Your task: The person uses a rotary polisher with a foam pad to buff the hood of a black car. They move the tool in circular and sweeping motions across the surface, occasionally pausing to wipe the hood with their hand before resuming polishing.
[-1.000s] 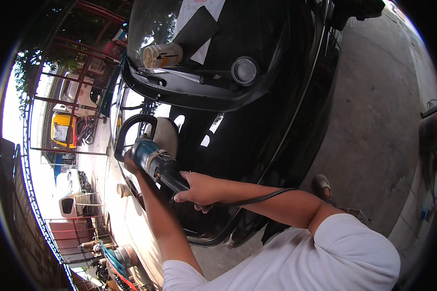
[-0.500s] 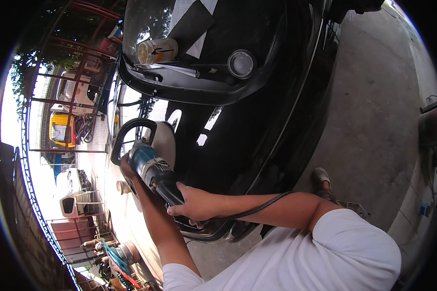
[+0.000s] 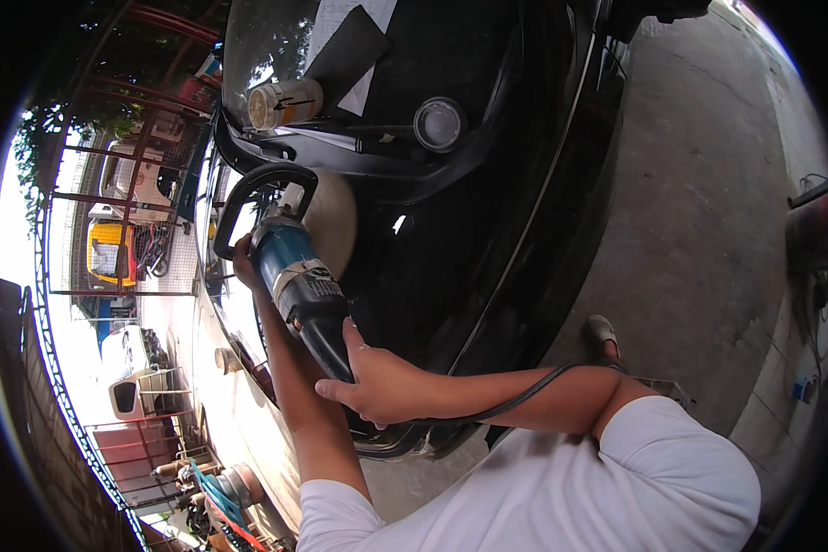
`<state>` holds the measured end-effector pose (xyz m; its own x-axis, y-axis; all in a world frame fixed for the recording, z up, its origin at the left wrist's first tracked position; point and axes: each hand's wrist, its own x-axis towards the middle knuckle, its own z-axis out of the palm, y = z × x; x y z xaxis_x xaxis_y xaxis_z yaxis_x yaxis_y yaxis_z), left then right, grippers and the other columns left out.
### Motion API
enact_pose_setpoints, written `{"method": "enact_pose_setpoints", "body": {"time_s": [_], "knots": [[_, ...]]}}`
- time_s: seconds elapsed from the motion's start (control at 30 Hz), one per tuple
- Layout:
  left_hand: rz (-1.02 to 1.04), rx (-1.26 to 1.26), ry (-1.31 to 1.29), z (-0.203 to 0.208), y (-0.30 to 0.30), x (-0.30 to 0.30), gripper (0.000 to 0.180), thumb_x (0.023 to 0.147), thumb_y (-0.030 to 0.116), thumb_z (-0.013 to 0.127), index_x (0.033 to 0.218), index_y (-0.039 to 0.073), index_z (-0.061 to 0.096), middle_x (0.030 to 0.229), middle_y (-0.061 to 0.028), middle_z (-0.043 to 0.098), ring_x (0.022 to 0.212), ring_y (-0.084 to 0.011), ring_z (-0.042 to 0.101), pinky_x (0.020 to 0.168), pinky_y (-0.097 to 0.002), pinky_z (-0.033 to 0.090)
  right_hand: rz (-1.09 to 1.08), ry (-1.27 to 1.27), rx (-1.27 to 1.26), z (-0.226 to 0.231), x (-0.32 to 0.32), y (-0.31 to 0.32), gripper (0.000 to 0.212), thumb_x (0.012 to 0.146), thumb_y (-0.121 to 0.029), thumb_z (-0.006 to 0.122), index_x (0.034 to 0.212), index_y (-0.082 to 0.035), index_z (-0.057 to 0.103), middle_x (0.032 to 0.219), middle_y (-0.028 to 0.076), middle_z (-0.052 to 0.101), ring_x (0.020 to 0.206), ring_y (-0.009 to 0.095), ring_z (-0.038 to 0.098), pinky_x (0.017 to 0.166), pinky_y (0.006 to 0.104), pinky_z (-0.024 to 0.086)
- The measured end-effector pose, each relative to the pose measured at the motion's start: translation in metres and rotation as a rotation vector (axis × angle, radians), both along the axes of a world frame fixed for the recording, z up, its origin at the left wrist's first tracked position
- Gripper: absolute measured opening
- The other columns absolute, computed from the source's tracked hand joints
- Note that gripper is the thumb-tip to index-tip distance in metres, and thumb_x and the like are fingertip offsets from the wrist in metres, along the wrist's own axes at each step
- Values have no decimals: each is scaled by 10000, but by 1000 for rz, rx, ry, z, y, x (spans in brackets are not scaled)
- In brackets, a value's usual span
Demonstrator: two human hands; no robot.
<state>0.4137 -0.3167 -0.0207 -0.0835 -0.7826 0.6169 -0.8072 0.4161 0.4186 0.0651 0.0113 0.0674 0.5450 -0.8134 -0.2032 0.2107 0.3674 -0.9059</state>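
Note:
A blue and black electric polisher (image 3: 288, 248) lies over the glossy black car panel (image 3: 414, 276), its pale round pad (image 3: 333, 224) against the paint. My right hand (image 3: 382, 382) is closed round its black rear handle, thumb toward me. My left hand (image 3: 245, 265) holds the far-left side of the tool, near the foot of the black loop handle (image 3: 267, 184); most of its fingers are hidden behind the body. A black power cord (image 3: 515, 397) runs from the right hand along my right forearm.
On the car beyond the polisher sit a tub lying on its side (image 3: 285, 103), a round lid or can (image 3: 440, 124), a dark sheet (image 3: 350, 57) and white paper (image 3: 336, 23). Concrete floor (image 3: 681, 184) stretches along the right. A red metal fence (image 3: 129, 193) stands left.
Both hands have pushed the polisher farther away from me, and its pad now sits closer to the tub and the windscreen edge. The grip of both hands stays the same.

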Motion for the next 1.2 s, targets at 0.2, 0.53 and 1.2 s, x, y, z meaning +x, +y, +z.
{"method": "enact_pose_setpoints", "body": {"time_s": [0.2,0.53,1.2], "knots": [[153,165,262,11,28,102,340,916,293,684,1113,40,798,987,-151,808,879,-264,774,854,-385,610,127,-136,31,-11,30,-23,821,1018,-352,704,1539,85,243,757,108,608,543,178,610,468,336,536],[159,178,456,7,0,59,281,935,169,625,1088,18,807,1079,-140,805,962,-234,763,900,-345,587,61,-36,6,-7,37,-46,774,1014,-312,712,1538,68,287,876,138,637,593,167,618,475,325,543],[401,176,464,11,119,91,315,937,223,634,1054,-17,800,997,-142,795,902,-239,745,875,-377,589,247,-95,9,-24,50,-14,762,1004,-398,728,1486,55,350,956,153,648,617,173,625,478,340,558]]}}
